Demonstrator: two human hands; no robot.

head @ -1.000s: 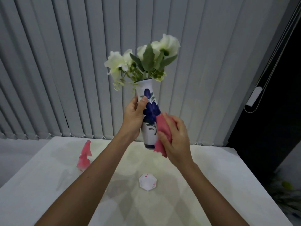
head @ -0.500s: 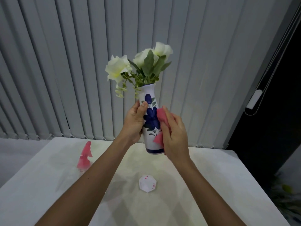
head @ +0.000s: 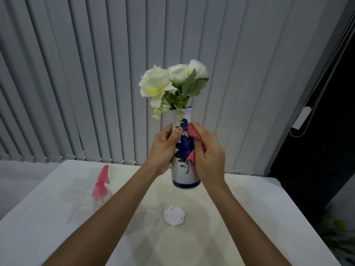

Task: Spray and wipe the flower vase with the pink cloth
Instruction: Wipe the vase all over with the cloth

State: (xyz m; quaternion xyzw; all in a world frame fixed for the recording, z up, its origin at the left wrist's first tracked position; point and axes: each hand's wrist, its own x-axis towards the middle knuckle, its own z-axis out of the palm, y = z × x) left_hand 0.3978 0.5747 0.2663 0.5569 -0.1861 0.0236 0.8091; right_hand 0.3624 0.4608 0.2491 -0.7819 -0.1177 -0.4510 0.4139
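Note:
A white flower vase [head: 184,175] with blue painted flowers and a blue base ring is held upright in the air above the table. It carries white artificial flowers [head: 169,81] with green leaves. My left hand [head: 165,148] grips the vase's left side, thumb across the front. My right hand [head: 208,156] presses the bunched pink cloth [head: 193,135] against the vase's right side, up near the neck. The clear spray bottle [head: 101,186] with a pink trigger head stands on the table at the left, away from both hands.
A white table [head: 249,227] lies below my arms. A small white faceted object [head: 174,216] with pink specks sits on it under the vase. Grey vertical blinds [head: 96,83] hang behind. A dark opening [head: 326,141] is at the right.
The cloth and my right hand slid up the vase from its lower body toward the neck. The vase turned slightly, and the flowers now face more to the left.

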